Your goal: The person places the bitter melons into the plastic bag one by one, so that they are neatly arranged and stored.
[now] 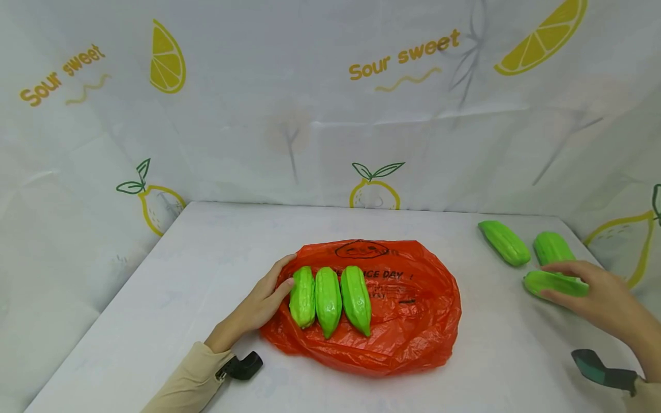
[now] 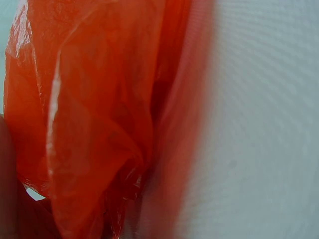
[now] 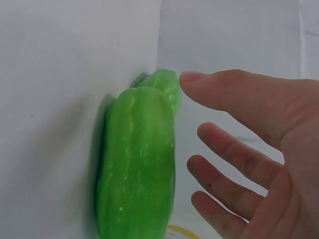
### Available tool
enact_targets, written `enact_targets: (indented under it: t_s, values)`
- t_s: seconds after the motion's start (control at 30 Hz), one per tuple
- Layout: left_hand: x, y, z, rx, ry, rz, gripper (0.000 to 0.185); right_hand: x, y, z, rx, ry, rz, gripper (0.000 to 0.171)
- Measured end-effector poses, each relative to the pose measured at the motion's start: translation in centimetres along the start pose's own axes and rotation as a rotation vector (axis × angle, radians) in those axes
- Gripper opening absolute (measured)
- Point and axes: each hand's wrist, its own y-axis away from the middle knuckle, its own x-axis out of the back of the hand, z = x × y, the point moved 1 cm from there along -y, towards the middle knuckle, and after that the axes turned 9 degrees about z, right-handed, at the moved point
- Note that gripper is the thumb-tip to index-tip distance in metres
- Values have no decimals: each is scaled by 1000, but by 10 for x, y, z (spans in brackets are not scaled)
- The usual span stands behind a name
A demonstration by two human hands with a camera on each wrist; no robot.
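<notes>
Left hand: my left hand [image 1: 260, 304] lies flat on the left edge of the bag [image 1: 413, 321], fingers straight and relaxed, the fingertips touching the leftmost gourd [image 1: 302, 297]. It grips nothing.
Right hand: my right hand [image 1: 601, 292] is open with spread fingers, above the near gourd [image 1: 552, 283] by the right edge of the table [image 1: 206, 269]. In the right wrist view the fingers [image 3: 234, 149] are just beside this gourd [image 3: 137, 169] and not closed on it; I cannot tell if they touch it.
Bag: thin orange plastic, shiny and wrinkled, lying flat near the middle of the table, with black print on it. The left wrist view shows only its folds [image 2: 94, 124], very close and blurred.
Gourds on bag: three lie side by side on the left half of the bag, touching each other: the leftmost, a middle gourd [image 1: 327, 300] and a third gourd [image 1: 356, 298]. They are light green, glossy, ribbed, long with pointed ends.
Gourds at right: two more, a far gourd [image 1: 505, 242] and a corner gourd [image 1: 552, 248], lie near the far right corner of the table, same green ribbed shape.
Table: white, smooth, matt surface.
</notes>
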Motion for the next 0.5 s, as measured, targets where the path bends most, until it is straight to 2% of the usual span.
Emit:
enact_targets:
  t_s: [0.5]
  values:
    - [1, 0, 0, 13, -2, -4, 52, -3, 4, 14, -35, 28, -22, 52]
